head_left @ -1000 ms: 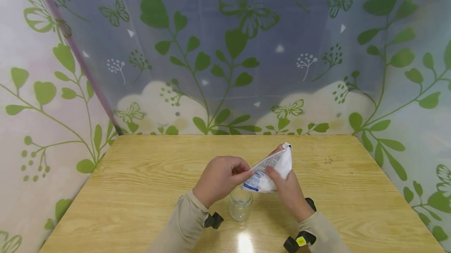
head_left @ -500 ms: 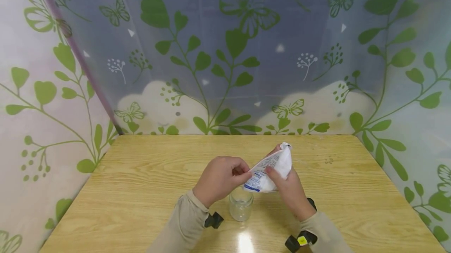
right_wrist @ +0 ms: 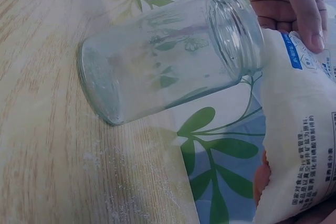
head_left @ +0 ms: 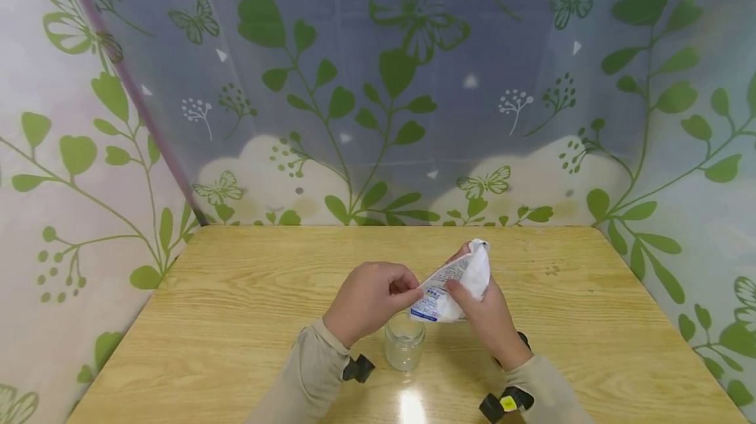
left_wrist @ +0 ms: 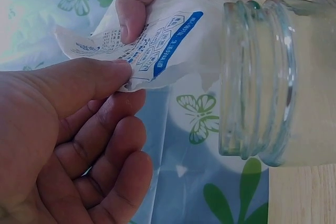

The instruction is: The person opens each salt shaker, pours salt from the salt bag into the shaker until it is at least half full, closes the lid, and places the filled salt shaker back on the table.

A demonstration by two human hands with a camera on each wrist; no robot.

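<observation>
At the lower middle of the head view, the fingers of our left hand pinch a corner of the white packet, while those of our right hand grip its body. Our glass jar stands upright on the table just below; white grains dot the right-wrist frame's lower left.

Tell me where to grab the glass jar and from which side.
Likely best round the smooth body of the glass jar, below its threaded neck, coming in low from the near side in the head view: it stands upright, and the left hand, right hand and white packet crowd its top.
</observation>
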